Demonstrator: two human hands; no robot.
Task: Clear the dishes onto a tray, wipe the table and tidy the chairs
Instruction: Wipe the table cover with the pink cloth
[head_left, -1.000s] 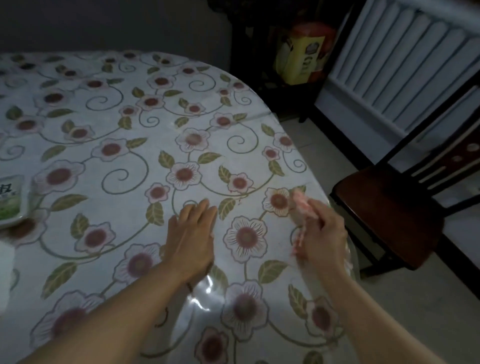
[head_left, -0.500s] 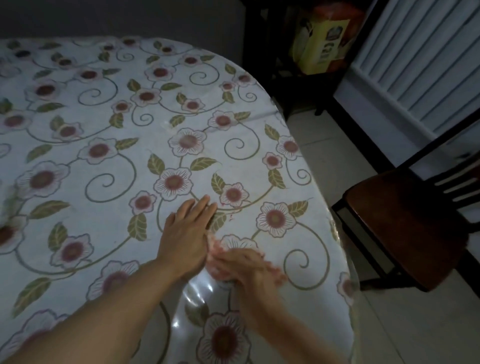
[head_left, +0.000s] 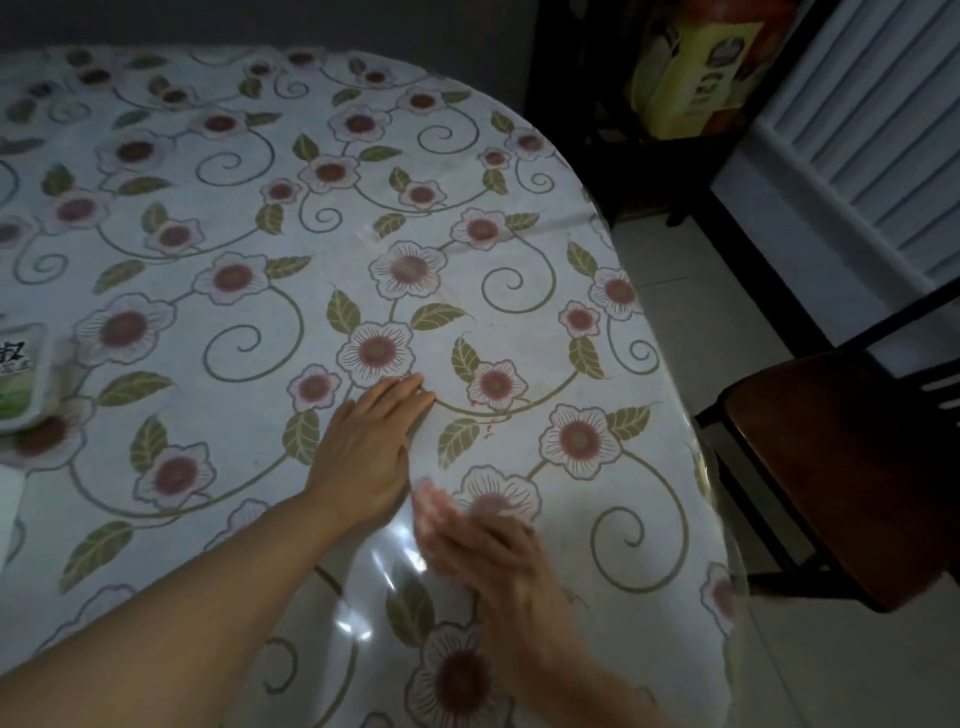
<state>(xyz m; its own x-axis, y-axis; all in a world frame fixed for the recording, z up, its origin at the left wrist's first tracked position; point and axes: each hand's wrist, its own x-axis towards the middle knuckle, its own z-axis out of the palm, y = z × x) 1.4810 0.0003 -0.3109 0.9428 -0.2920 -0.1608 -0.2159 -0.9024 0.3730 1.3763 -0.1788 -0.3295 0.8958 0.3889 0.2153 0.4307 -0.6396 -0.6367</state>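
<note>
Looks like the wiping part of the job. The person's left hand (head_left: 371, 457) lies flat on the table (head_left: 218, 218), fingers straight and together, bracing on the flowered plastic cover. The right hand (head_left: 485, 540) sits just right of it, near the near edge, pressing a pinkish cloth (head_left: 428, 506) against the surface. That hand is motion-blurred, so whether the fingers curl round the cloth or just push it flat is anyone's guess.

To do this well, probably best to keep the left hand pinning the cover so the plastic doesn't ride up or wrinkle under the cloth, and work in overlapping passes toward the table's rounded right edge. There are a few small red specks (head_left: 488, 428) just beyond the cloth, near a leaf, which likely need a firmer rub.

Hard to make out: most of the cloth is under the hand, only a blurry bit shows. A green-and-white packet (head_left: 21, 374) is cut off at the left edge, label unreadable. The wooden chair (head_left: 841, 467) on the right is only partly in view and stands off from the table. No tray or dishes visible.
</note>
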